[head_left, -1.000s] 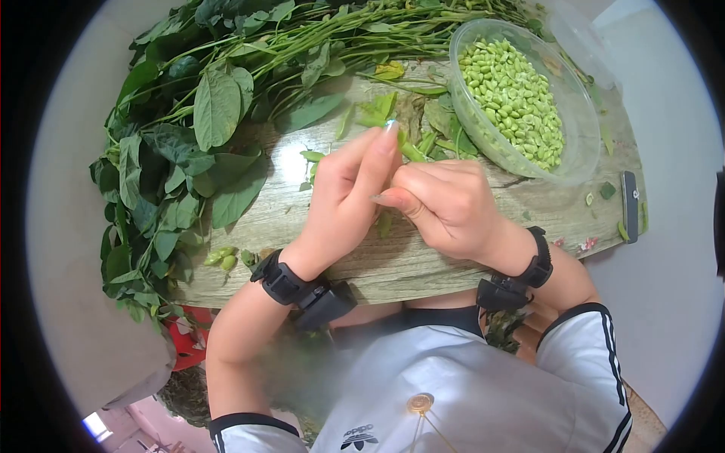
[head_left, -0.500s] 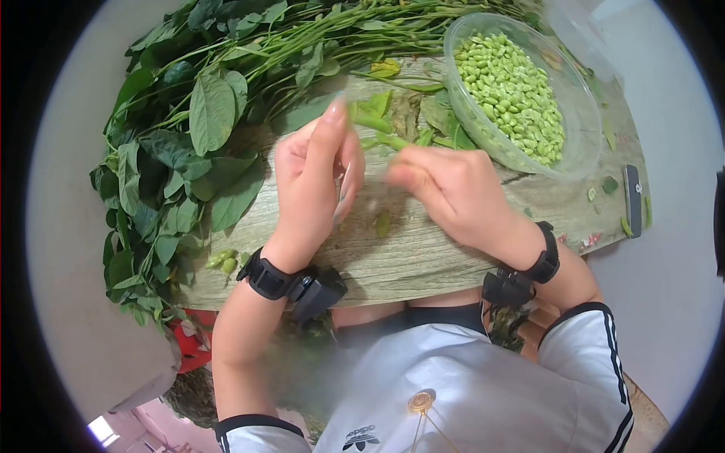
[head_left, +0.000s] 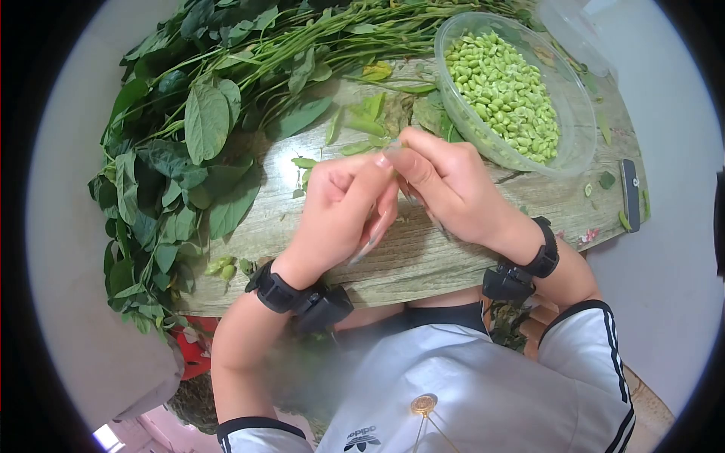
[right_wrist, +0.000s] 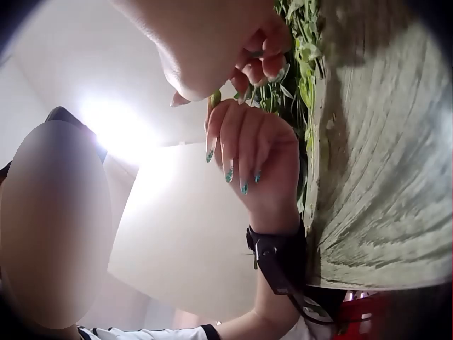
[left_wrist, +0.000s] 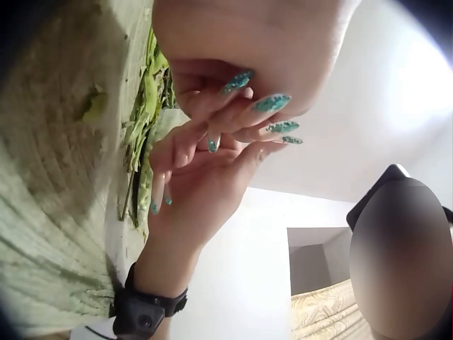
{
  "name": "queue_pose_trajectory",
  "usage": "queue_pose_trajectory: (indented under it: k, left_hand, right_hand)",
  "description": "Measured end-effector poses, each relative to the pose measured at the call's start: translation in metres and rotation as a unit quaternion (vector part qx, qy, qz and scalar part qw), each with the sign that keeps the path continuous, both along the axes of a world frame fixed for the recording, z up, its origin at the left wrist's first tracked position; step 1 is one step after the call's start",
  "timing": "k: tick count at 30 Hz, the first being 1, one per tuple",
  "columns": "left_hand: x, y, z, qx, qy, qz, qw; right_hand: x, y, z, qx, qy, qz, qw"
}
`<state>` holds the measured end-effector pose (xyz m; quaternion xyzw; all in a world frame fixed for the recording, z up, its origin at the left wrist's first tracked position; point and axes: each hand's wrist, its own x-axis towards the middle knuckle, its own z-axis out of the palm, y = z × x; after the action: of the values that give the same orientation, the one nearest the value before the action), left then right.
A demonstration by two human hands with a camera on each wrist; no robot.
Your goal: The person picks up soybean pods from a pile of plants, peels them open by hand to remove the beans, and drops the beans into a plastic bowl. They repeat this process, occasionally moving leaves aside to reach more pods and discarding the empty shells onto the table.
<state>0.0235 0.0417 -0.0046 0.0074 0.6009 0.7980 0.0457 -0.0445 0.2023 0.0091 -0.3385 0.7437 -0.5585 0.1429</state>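
Over the table, the left hand [head_left: 343,208] and right hand [head_left: 457,189] meet at their thumbs and forefingers. Between the fingertips is a small green pod [right_wrist: 216,98], seen in the right wrist view and mostly covered by the fingers; both hands pinch it. The left hand's other fingers hang loosely bent below, and those of the right hand curl under its palm. Loose green pods [head_left: 365,124] lie just beyond the hands. A clear round container [head_left: 578,132] of shelled green beans [head_left: 510,98] stands beyond the right hand.
Leafy stalks [head_left: 208,121] cover the table's left and far sides. A dark flat object [head_left: 630,195] lies near the right edge of the wooden table [head_left: 445,268]. A few pods [head_left: 220,266] sit at the near left, and a clear lid-like piece [head_left: 574,34] is behind the container.
The hands moved apart and then came together again at the fingertips. The left hand swung away to the left and came back; the right thumb now meets the left thumb.
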Motion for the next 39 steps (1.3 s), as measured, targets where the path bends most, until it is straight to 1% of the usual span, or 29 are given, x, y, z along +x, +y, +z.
queue_pose_trajectory:
  k: [2,3,5,6,8,9,11,15,18,19,20,21,22,23,24,26,28,29,30,31,35,37,38,39]
  left_hand:
    - [0.001,0.000,0.001,0.001,0.002,-0.009,1.000]
    - [0.002,-0.001,0.002,0.002,0.003,-0.017,1.000]
    - [0.002,-0.001,0.003,0.008,-0.001,-0.021,1.000]
    - [0.001,-0.001,0.003,0.015,-0.006,-0.025,1.000]
    - [0.001,-0.001,0.005,0.012,-0.013,-0.026,1.000]
    - [0.001,-0.002,0.005,0.008,-0.021,-0.027,0.999]
    - [0.000,-0.002,0.003,0.015,-0.023,-0.027,0.999]
    - [0.000,0.003,0.008,0.029,-0.027,-0.009,0.999]
    - [-0.002,0.003,0.006,0.046,-0.019,-0.003,0.999]
    - [-0.003,0.003,0.006,0.046,-0.019,-0.002,0.999]
    - [-0.005,0.003,0.005,0.057,-0.031,0.035,0.997]
    - [-0.006,0.002,0.005,0.068,-0.043,0.072,0.994]
    - [-0.008,0.000,0.005,0.067,-0.043,0.074,0.994]
    - [-0.009,-0.004,0.007,0.082,-0.040,0.078,0.993]
    - [-0.010,-0.007,0.007,0.098,-0.039,0.083,0.991]
    - [-0.013,-0.010,0.006,0.093,-0.018,0.098,0.991]
    - [-0.014,-0.012,0.004,0.091,0.006,0.114,0.989]
    - [-0.015,-0.012,0.003,0.092,0.006,0.114,0.989]
    - [-0.015,-0.013,0.002,0.092,0.010,0.112,0.989]
    - [-0.015,-0.013,0.001,0.092,0.014,0.110,0.990]
    - [-0.016,-0.011,0.001,0.079,0.004,0.099,0.992]
    - [-0.015,-0.010,0.002,0.065,-0.003,0.095,0.993]
    - [-0.015,-0.010,0.002,0.064,-0.004,0.093,0.994]
    - [-0.016,-0.011,0.002,0.056,-0.013,0.108,0.992]
  right_hand:
    - [0.001,-0.001,-0.004,-0.026,0.043,0.017,0.999]
    - [0.001,-0.001,-0.003,-0.026,0.042,0.017,0.999]
    - [0.000,0.000,0.000,-0.010,-0.014,0.040,0.999]
    - [0.000,0.000,-0.002,-0.009,-0.014,0.040,0.999]
    - [0.000,0.000,-0.007,-0.060,-0.189,0.068,0.978]
    - [0.001,-0.001,-0.006,-0.060,-0.189,0.068,0.978]
    - [0.002,-0.003,-0.005,-0.071,-0.232,0.053,0.969]
    - [-0.001,-0.003,-0.004,-0.066,-0.229,0.071,0.969]
    - [0.001,-0.001,0.002,-0.084,-0.245,0.065,0.964]
    - [0.000,0.001,0.003,-0.077,-0.217,0.054,0.972]
    - [0.001,0.002,0.003,-0.071,-0.188,0.044,0.979]
    - [0.001,0.003,0.004,-0.071,-0.188,0.044,0.979]
    - [0.001,0.004,0.005,-0.076,0.004,-0.006,0.997]
    - [0.001,0.004,0.007,-0.077,0.196,-0.055,0.976]
    - [-0.007,0.008,0.012,-0.080,0.314,-0.055,0.945]
    - [-0.009,0.018,0.026,-0.097,0.333,-0.102,0.932]
    - [-0.026,0.028,0.030,-0.145,0.410,-0.153,0.887]
    - [-0.030,0.032,0.035,-0.145,0.410,-0.152,0.888]
    - [-0.033,0.036,0.041,-0.077,0.415,-0.242,0.874]
    - [-0.037,0.039,0.044,-0.008,0.414,-0.328,0.849]
    - [-0.053,0.042,0.043,-0.026,0.407,-0.341,0.847]
    - [-0.047,0.041,0.045,0.045,0.323,-0.381,0.865]
    - [-0.048,0.043,0.044,0.045,0.322,-0.383,0.864]
    - [-0.050,0.045,0.042,0.025,0.314,-0.365,0.876]
